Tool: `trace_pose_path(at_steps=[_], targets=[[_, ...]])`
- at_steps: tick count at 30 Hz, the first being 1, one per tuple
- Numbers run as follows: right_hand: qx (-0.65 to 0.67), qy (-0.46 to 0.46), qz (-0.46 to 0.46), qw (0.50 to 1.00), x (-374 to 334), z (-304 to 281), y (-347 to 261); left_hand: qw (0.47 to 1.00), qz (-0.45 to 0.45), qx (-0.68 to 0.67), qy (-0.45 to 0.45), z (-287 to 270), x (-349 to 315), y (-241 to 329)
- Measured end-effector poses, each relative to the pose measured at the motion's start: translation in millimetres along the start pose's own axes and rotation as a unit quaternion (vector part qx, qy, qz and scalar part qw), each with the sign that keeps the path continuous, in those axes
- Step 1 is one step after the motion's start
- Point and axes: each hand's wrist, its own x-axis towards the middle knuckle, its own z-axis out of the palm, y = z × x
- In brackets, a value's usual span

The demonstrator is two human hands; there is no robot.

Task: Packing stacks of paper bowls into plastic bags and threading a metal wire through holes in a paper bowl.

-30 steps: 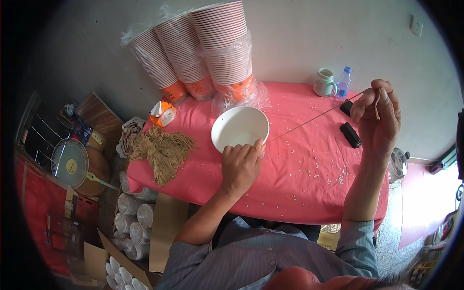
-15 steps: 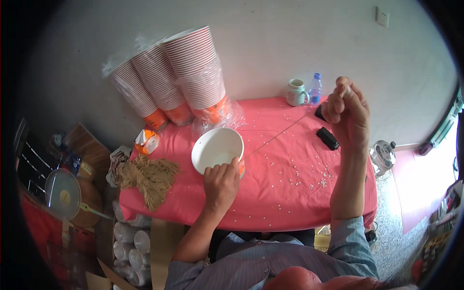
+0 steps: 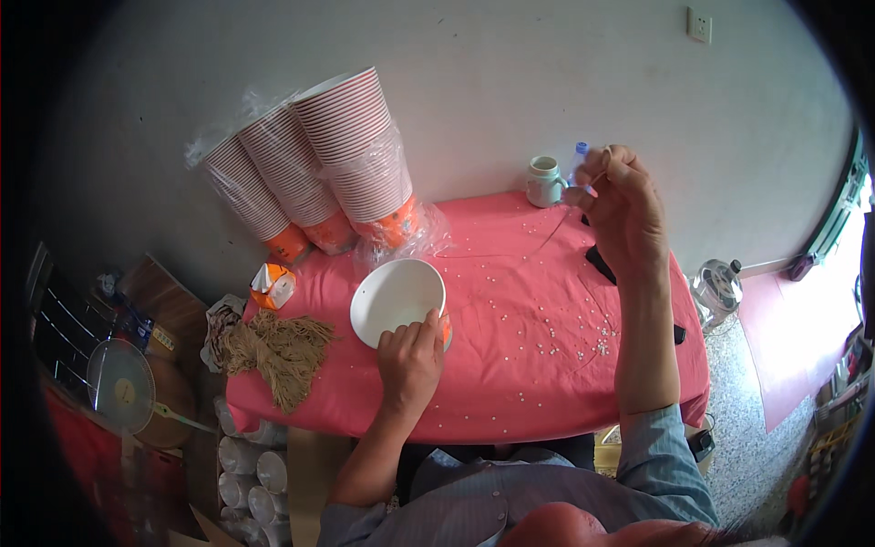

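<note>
I can read no words or numbers. Orange print, too small for me, marks the bowl [image 3: 390, 296] by my left fingers [image 3: 415, 339] and the stacked tubs [image 3: 354, 150]; the yellowish disc [image 3: 127, 393] on a round paddle [image 3: 111, 372] is illegible.

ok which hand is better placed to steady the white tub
Left, likely: the left hand holds the white tub at its rim; the right hand is raised away, holding thin cord.
</note>
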Motion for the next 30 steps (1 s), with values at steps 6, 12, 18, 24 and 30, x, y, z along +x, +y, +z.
trace_pose_path(at_steps=[6, 12, 18, 24, 30], targets=[[-0.042, -0.103, 0.123, 0.986, -8.8, 9.7, 30.3, 0.997, -0.039, -0.005, -0.059, -8.4, 11.4, 39.1], [-0.226, -0.147, 0.195, 0.943, -33.4, 37.7, 69.2, 0.972, -0.072, -0.218, 0.055, -46.5, 39.3, 30.7], [-0.355, -0.215, 0.154, 0.897, -54.7, 52.6, 83.8, 0.930, -0.131, -0.341, 0.046, -69.9, 58.0, -3.9], [-0.403, -0.246, 0.152, 0.868, -58.6, 56.4, 92.0, 0.943, -0.075, -0.323, 0.036, -64.8, 60.5, -10.4], [-0.503, -0.306, 0.096, 0.803, -59.8, 65.1, 86.7, 0.935, -0.114, -0.337, -0.015, -77.9, 56.2, -16.8]])
